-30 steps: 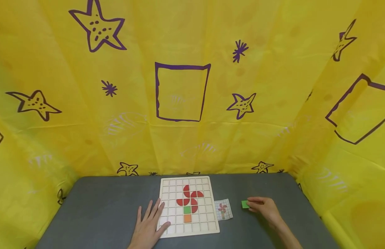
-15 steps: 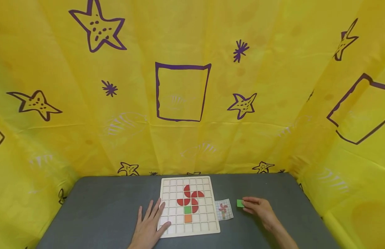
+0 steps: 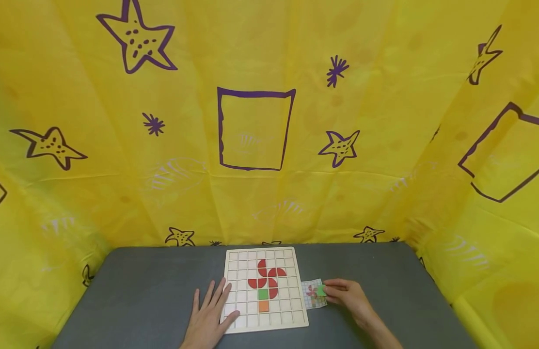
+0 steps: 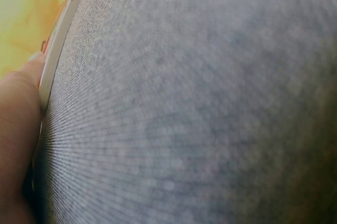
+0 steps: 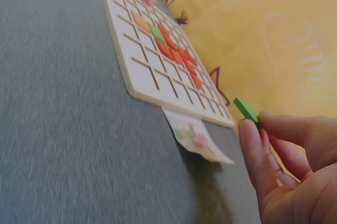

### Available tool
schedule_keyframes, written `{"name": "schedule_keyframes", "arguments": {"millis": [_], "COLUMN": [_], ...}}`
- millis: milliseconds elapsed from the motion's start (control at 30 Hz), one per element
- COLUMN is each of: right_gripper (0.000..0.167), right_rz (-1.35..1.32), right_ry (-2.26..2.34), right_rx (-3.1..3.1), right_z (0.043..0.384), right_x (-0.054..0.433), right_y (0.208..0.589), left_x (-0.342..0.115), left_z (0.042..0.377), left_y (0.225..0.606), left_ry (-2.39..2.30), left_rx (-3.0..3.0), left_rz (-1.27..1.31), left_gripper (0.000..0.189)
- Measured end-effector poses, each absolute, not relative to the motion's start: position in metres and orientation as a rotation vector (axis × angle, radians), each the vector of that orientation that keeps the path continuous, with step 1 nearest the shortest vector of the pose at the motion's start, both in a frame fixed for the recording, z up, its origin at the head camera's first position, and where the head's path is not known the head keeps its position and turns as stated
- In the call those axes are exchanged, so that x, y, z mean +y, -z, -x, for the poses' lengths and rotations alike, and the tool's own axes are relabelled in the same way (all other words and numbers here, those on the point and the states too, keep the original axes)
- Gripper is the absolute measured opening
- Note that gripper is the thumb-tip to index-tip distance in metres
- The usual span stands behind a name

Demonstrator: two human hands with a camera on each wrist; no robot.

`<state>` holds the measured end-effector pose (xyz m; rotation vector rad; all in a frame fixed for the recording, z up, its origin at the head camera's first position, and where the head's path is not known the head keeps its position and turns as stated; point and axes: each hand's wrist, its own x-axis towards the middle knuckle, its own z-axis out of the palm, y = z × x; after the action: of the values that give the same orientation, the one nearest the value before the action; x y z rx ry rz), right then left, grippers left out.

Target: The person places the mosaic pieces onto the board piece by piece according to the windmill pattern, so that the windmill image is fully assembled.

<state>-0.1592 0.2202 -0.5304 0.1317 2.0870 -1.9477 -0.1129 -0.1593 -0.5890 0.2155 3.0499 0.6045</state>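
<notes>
My right hand (image 3: 349,296) pinches a green square tile (image 5: 246,109) between thumb and fingertips. In the head view that tile overlaps the right part of a small paper pattern card (image 3: 312,301). The card, printed with a red pinwheel on a grid, pokes out from beside the wooden grid board (image 3: 288,317). Lying flat with fingers spread, my left hand (image 3: 206,315) rests on the board's left edge, thumb over its lower left corner. Red quarter-round pieces (image 3: 279,272) form a pinwheel on the board. Below them sit a green square (image 3: 262,293) and an orange square (image 3: 263,306).
A dark grey table (image 3: 156,286) carries the board and card. Yellow cloth (image 3: 186,121) with purple starfish drawings rises behind the table and along both sides. The left wrist view is mostly filled by the blurred grey tabletop (image 4: 189,103).
My right hand has moved left with the green tile, from the table right of the card to over the card's edge. The left hand has stayed in place on the board.
</notes>
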Motion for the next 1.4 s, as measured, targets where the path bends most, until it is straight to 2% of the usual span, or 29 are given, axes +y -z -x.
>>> {"name": "schedule_keyframes", "arguments": {"millis": [633, 1400], "right_gripper": [0.036, 0.013], "right_rz": [0.03, 0.113], "right_ry": [1.899, 1.873], "right_rx": [2.008, 2.118], "right_z": [0.154, 0.126], "right_x": [0.156, 0.099], "right_y": [0.54, 0.561], "left_x": [-0.159, -0.159], "left_z": [0.113, 0.113], "left_y": [0.591, 0.592], "left_ry": [-0.608, -0.64], "left_rx": [3.06, 3.11], "left_rz": [-0.211, -0.238], "left_gripper": [0.084, 0.08]}}
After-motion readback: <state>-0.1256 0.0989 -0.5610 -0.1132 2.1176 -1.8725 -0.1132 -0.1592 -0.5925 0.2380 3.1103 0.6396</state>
